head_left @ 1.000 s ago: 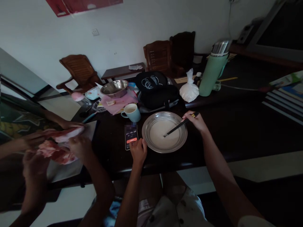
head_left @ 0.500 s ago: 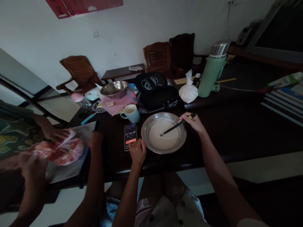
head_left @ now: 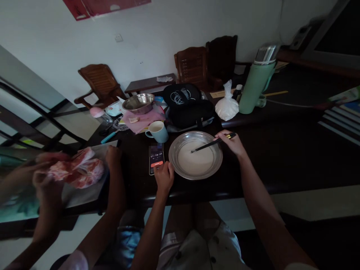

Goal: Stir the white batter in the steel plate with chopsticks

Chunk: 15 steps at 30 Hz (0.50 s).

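Observation:
A wide metal bowl (head_left: 218, 165) stands before me with a pale, milky mixture (head_left: 194, 159) in it. My right hand (head_left: 230, 142) grips dark chopsticks (head_left: 208, 145) over the right rim, their tips dipping into the mixture. At the bowl's lower left rim, my left hand (head_left: 164, 177) is curled, its thumb against the edge; the other fingertips are partly hidden. A phone (head_left: 156, 157) with a running timer lies beside and partly under that hand. Behind the bowl are a light-blue mug (head_left: 158, 133) and a tied bag of white powder (head_left: 226, 106).
On the left, other people's hands (head_left: 46, 183) handle raw meat (head_left: 86, 172) on a board (head_left: 98, 189); another person's hand (head_left: 113, 155) is at its right edge. A green thermos (head_left: 256, 88), black bag (head_left: 187, 112), steel basin (head_left: 139, 104) and books (head_left: 341, 122) are farther back.
The view has shifted slightly. My right hand still holds the chopsticks in the mixture, and my left hand stays at the rim. On the left, a co-worker's hand has moved away from the meat's top.

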Tool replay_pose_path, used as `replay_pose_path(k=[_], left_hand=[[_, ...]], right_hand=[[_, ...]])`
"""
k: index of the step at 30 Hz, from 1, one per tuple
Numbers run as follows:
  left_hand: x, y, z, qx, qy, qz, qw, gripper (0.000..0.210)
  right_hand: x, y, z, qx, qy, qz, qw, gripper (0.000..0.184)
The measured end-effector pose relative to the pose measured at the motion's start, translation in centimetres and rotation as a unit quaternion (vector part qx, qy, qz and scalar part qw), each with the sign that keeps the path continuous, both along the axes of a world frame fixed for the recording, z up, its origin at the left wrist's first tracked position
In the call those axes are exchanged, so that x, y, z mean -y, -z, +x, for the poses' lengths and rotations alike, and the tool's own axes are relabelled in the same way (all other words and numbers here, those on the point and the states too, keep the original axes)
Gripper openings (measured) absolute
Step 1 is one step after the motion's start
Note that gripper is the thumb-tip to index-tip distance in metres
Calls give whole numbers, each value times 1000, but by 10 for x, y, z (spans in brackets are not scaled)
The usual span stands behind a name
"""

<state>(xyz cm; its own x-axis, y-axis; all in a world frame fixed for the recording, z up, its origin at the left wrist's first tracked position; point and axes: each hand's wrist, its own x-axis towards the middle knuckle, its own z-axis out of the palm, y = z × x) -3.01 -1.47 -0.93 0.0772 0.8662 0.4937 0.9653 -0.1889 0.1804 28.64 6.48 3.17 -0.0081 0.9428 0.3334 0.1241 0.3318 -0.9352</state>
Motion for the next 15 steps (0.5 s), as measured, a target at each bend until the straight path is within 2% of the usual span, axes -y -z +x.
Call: replay_pose_path(k=[4, 6, 9, 11, 13, 15], left_hand=[[1, 0, 2, -4, -12, -4, 1000, 36], [2, 0, 2, -1, -12, -5, 1000, 36], [2, 0, 2, -2, -9, -4, 1000, 36], [2, 1, 2, -6, -11, -6, 1000, 36], [2, 1, 2, -9, -15, -11, 1000, 37], [2, 1, 2, -9, -17, -16, 1000, 37]], right_hand=[[-1, 0, 11, -18, 93, 17, 995, 30], [0, 0, 11, -20, 78, 17, 997, 31], [3, 0, 1, 2, -5, 1, 1000, 31], [3, 1, -4, 19, -34, 2, 999, 31], [2, 2, -4, 19, -17, 9, 1000, 31], [1, 2, 0, -1, 29, 11, 1000, 32]])
